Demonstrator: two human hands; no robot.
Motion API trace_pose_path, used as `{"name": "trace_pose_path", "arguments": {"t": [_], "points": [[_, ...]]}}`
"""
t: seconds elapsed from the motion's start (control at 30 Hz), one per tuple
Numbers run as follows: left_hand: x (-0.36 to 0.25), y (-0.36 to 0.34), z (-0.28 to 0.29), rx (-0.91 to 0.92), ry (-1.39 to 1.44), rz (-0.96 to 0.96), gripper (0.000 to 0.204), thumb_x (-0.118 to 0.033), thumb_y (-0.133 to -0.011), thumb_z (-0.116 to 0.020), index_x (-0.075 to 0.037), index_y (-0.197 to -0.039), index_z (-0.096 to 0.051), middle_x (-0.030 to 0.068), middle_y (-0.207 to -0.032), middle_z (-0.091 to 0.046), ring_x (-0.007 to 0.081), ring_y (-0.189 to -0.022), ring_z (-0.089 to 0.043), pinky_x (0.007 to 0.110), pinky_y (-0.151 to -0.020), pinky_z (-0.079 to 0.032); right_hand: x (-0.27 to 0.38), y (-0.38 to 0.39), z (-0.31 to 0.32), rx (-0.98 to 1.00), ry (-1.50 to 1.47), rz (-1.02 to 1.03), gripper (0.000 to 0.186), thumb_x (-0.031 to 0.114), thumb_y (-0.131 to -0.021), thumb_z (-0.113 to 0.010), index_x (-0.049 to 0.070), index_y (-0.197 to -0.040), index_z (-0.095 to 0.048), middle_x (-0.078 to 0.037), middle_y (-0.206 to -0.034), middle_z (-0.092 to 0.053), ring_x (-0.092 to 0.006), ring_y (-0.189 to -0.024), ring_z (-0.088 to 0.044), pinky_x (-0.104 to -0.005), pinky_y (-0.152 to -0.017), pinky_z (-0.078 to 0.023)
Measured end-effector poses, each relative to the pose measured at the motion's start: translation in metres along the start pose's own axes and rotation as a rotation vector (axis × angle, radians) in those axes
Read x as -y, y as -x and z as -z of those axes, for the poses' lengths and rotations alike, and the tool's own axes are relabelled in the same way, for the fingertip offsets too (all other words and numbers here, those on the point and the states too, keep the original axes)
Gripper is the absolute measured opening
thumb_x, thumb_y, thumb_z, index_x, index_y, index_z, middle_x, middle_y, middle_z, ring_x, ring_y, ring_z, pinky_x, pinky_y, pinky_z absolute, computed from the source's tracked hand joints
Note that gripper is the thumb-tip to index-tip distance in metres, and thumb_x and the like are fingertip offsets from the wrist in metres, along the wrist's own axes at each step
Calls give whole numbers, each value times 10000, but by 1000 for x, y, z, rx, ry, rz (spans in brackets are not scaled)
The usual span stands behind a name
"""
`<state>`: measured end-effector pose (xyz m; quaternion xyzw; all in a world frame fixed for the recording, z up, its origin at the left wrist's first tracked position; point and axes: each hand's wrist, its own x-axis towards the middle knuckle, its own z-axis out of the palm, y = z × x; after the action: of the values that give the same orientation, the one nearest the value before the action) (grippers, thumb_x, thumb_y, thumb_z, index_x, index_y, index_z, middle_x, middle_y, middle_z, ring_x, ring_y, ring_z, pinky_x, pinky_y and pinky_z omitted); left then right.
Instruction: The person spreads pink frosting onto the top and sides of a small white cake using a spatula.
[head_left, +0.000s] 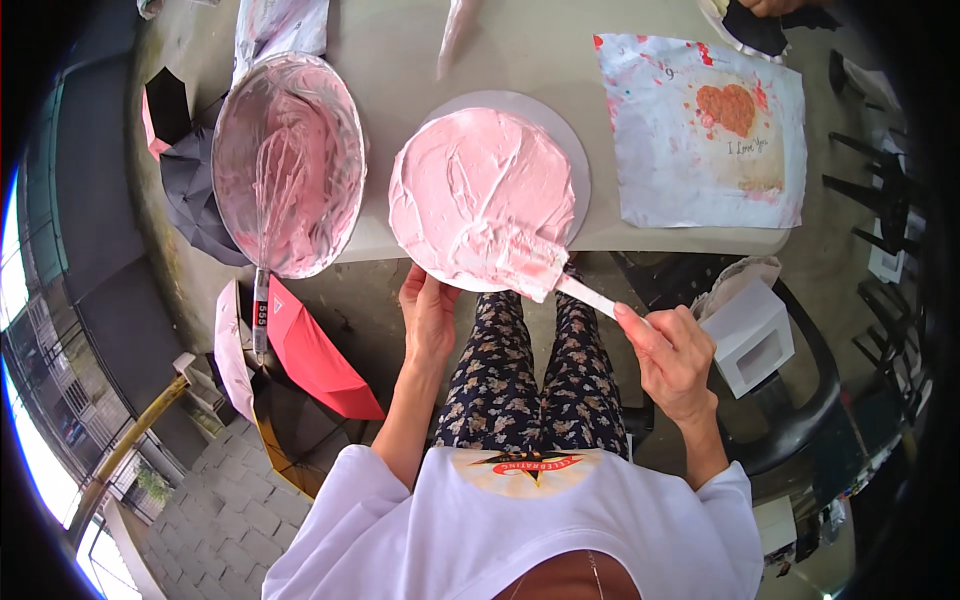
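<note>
A round cake (480, 170) covered in pink frosting with swirled ridges lies near the table's front edge. Beneath it a pale grey disc (578, 180) shows along the far and right sides. At the cake's near left edge, my left hand (430, 305) grips it from below, with some fingertips hidden underneath. My right hand (672, 360) is closed around the handle of a spatula (590, 293). The spatula's wide blade, smeared with pink frosting, touches the cake top at the near right edge.
Left of the cake stands a metal bowl (352, 120) of pink frosting with a whisk (261, 310) leaning in it. A stained printed sheet (650, 140) covers the table's right side. Below are umbrellas (315, 350), a white box (750, 340) and a black chair (800, 420). Another person's hand (768, 6) shows top right.
</note>
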<state>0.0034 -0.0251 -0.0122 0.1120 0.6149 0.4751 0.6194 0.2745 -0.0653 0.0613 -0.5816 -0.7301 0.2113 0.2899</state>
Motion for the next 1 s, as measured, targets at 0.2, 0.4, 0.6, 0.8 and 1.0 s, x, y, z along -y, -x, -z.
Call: {"name": "trace_pose_path", "arguments": {"t": [0.2, 0.4, 0.6, 0.8, 1.0], "points": [[-1, 1, -5, 12, 6, 4, 255, -142, -855, -588, -10, -1068, -538, 59, -1024, -595, 140, -925, -586, 287, -817, -488, -13, -28, 20, 42, 214, 165, 408, 53, -622, -616, 180, -1006, -673, 10, -736, -444, -153, -598, -414, -283, -508, -338], [-1, 3, -1, 9, -25, 22, 322, -128, -850, -589, 24, -1117, -496, 83, -1090, -569, 165, -983, -568, 306, -859, -468, -32, -72, 29, 60, 238, 207, 397, 58, -661, -601, 235, -1010, -672, 7, -783, -475, -157, -681, -452, -296, -624, -333], [-5, 2, -5, 14, -20, 87, 293, -104, -835, -595, 1, -1094, -508, 62, -1056, -581, 147, -949, -578, 289, -850, -478, -54, -112, 31, 100, 190, 266, 373, 38, -666, -626, 221, -987, -674, -12, -772, -489, -168, -704, -470, -303, -641, -334], [-3, 5, -10, -24, 12, 67, 138, -118, -852, -585, -14, -935, -549, 39, -872, -613, 86, -772, -596, 215, -689, -505, -65, -148, 29, 102, 120, 279, 348, 18, -670, -648, 185, -974, -672, -18, -749, -494, -179, -696, -472, -310, -636, -332], [-3, 6, -11, -30, 37, 78, 112, -99, -853, -572, -9, -916, -548, 34, -848, -607, 76, -746, -585, 202, -670, -497, -67, -172, 25, 110, 117, 262, 312, 10, -698, -649, 151, -976, -667, -15, -728, -490, -176, -679, -467, -309, -624, -344]]}}
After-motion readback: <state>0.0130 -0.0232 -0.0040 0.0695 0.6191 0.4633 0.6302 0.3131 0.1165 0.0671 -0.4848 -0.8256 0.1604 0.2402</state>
